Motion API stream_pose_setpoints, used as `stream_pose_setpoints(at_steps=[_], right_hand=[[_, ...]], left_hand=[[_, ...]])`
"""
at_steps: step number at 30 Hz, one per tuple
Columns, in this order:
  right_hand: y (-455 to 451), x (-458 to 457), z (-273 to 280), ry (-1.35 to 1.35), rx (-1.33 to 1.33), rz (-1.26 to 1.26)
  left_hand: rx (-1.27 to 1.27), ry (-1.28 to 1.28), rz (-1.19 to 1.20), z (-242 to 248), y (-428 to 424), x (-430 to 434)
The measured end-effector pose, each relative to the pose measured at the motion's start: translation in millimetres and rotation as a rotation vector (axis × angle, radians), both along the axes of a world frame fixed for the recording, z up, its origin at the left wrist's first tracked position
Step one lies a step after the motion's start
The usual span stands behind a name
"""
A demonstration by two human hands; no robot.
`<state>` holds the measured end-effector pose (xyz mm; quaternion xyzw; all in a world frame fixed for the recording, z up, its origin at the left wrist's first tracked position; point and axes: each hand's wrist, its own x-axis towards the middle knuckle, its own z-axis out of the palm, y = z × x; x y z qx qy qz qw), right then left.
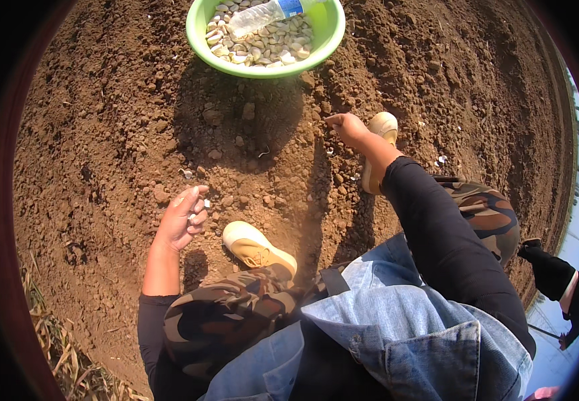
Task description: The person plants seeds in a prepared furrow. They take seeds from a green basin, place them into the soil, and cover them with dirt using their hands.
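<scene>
My left hand is raised over the soil at the left, its fingers curled around several pale garlic cloves. To the right, my right hand points down to the soil beside my far shoe, thumb and fingertips together; whether anything is between them cannot be told. Ahead of both hands, a green plastic basin holds many loose garlic cloves, with a clear plastic bottle lying on top of them.
Loose, cloddy brown soil surrounds me. My two tan shoes stand on it. White scraps dot the ground. Dry stalks lie at the lower left. Another person in dark clothes is at the far right.
</scene>
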<state>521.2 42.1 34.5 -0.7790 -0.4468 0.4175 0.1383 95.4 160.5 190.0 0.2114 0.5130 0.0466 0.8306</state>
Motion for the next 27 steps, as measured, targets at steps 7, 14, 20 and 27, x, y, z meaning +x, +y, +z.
stream_pose_setpoints(at_steps=[7, 14, 20, 27], right_hand=[[27, 3, -5, -0.206, -0.149, 0.208], [29, 4, -7, -0.256, -0.074, 0.315], [32, 12, -11, -0.268, -0.040, 0.256], [40, 10, -34, -0.377, -0.184, 0.157]], left_hand=[[-0.127, -0.008, 0.019, -38, -8, -13], [-0.127, -0.014, 0.079, -44, 0, -13], [-0.123, -0.002, 0.115, -43, -2, -16], [-0.140, 0.036, 0.162, -40, -1, -13]])
